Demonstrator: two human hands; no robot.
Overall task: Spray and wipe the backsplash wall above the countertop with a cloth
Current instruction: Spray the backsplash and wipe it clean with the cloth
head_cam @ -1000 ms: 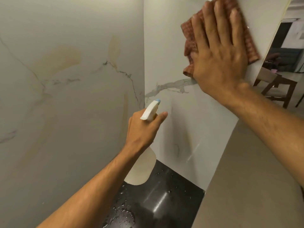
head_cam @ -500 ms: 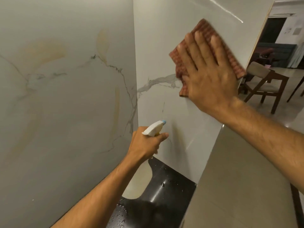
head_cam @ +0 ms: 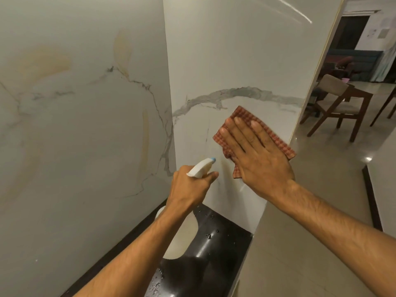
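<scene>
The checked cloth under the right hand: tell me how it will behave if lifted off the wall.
The checked cloth is probably limp: its edges wrinkle around the flat right hand, so it should droop when lifted. It looks thin and light. Nothing but the palm seems to pin it to the wall, so it would likely slide down if released.

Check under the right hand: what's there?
A red checked cloth, pressed flat by the right hand against the marble wall. Its edges show around the fingers; the wall beneath the cloth is covered.
</scene>
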